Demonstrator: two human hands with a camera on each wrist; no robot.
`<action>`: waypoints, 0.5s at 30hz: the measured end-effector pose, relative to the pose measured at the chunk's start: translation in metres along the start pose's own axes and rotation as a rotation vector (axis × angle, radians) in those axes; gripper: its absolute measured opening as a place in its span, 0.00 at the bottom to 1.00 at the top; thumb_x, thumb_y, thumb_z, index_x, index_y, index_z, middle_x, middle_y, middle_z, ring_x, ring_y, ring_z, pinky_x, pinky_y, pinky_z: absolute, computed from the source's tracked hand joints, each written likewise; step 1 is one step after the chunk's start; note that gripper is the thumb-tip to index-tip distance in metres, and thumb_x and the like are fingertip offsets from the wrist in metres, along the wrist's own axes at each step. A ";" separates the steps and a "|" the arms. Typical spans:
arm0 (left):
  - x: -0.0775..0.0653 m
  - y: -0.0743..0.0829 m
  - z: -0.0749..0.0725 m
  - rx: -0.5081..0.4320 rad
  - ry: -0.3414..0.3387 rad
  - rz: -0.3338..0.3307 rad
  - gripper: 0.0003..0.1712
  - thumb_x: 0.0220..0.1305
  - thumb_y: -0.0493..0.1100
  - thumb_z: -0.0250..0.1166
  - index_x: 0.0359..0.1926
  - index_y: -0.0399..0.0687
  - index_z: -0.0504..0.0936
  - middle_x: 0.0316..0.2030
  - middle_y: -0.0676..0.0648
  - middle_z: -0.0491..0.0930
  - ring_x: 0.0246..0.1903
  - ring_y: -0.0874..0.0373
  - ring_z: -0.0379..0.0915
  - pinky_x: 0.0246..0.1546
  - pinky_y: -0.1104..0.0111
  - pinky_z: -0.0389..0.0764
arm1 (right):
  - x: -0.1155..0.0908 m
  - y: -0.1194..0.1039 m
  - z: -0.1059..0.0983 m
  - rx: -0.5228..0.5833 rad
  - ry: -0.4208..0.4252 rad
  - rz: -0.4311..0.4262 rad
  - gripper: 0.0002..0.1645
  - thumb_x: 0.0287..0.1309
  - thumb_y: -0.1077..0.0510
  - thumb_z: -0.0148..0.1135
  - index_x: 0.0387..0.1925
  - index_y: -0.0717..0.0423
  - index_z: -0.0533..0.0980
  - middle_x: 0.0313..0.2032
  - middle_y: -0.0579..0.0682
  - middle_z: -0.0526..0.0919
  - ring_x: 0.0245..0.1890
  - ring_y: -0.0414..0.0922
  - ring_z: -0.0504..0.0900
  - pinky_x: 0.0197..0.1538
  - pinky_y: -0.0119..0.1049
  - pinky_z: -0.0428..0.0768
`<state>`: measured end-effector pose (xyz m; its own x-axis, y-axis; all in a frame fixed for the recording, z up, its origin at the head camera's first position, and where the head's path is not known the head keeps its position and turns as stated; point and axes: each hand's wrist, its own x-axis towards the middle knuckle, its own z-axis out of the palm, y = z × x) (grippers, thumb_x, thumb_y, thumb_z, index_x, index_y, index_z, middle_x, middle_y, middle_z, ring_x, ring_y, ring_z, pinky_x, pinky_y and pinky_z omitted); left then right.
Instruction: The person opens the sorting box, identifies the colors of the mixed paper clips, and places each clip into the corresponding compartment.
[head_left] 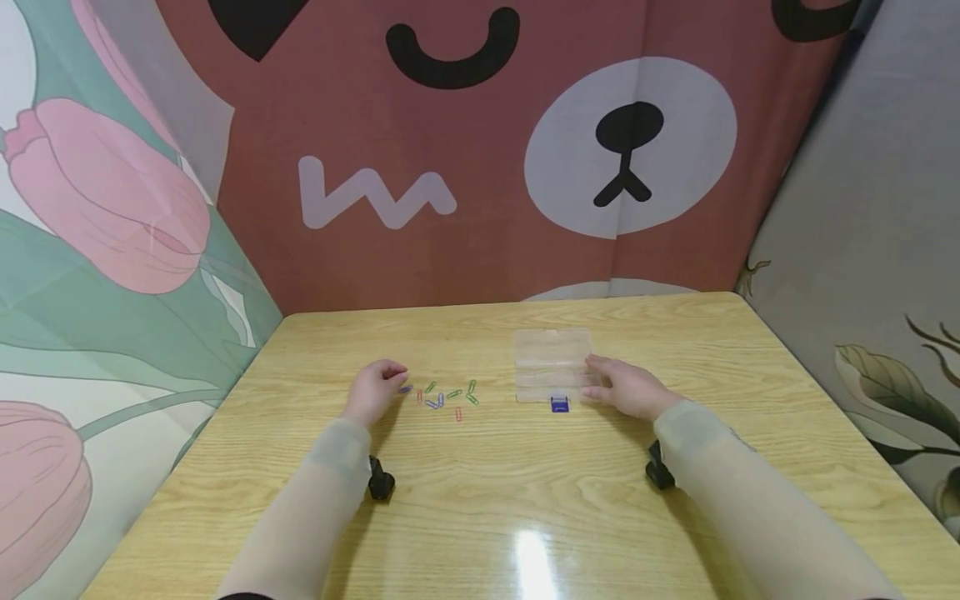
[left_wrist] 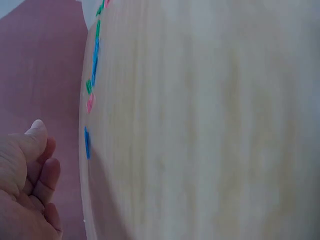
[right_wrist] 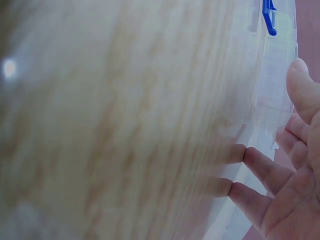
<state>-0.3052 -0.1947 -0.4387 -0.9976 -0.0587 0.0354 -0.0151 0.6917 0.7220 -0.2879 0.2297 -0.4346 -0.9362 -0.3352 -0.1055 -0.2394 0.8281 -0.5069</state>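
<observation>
My left hand [head_left: 375,387] is just over a blue paper clip [head_left: 406,389] at the left end of a loose group of paper clips. In the left wrist view, this hand [left_wrist: 30,185] has loosely curled fingers and nothing in them; the blue clip [left_wrist: 87,143] lies on the table apart from it. A clear plastic box [head_left: 551,362] with a blue latch [head_left: 559,405] at its front sits right of the clips. My right hand [head_left: 626,387] is at the box's right side, fingers spread; in the right wrist view two fingertips [right_wrist: 252,155] touch down near the table.
Several green, red and blue paper clips, among them a green one [head_left: 454,393] and a red one [head_left: 458,414], lie scattered on the wood-grain table [head_left: 465,492]. A printed cloth [head_left: 450,258] hangs behind the table's far edge.
</observation>
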 end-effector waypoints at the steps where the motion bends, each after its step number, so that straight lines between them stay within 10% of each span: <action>1: 0.000 -0.002 -0.001 0.003 0.000 -0.005 0.11 0.69 0.43 0.59 0.47 0.42 0.81 0.42 0.45 0.81 0.40 0.52 0.75 0.41 0.60 0.74 | 0.000 0.000 0.000 0.000 -0.001 -0.001 0.43 0.66 0.44 0.56 0.73 0.60 0.53 0.71 0.61 0.56 0.70 0.62 0.53 0.66 0.59 0.53; 15: -0.005 -0.008 -0.002 0.097 -0.046 -0.121 0.09 0.65 0.43 0.64 0.43 0.43 0.83 0.46 0.43 0.80 0.46 0.48 0.73 0.50 0.53 0.70 | -0.001 -0.001 0.000 -0.009 -0.001 0.000 0.43 0.66 0.44 0.56 0.73 0.60 0.53 0.71 0.60 0.57 0.70 0.62 0.54 0.66 0.59 0.53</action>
<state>-0.2997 -0.2013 -0.4432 -0.9901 -0.1147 -0.0810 -0.1397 0.7482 0.6486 -0.2869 0.2289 -0.4340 -0.9362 -0.3351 -0.1063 -0.2412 0.8321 -0.4995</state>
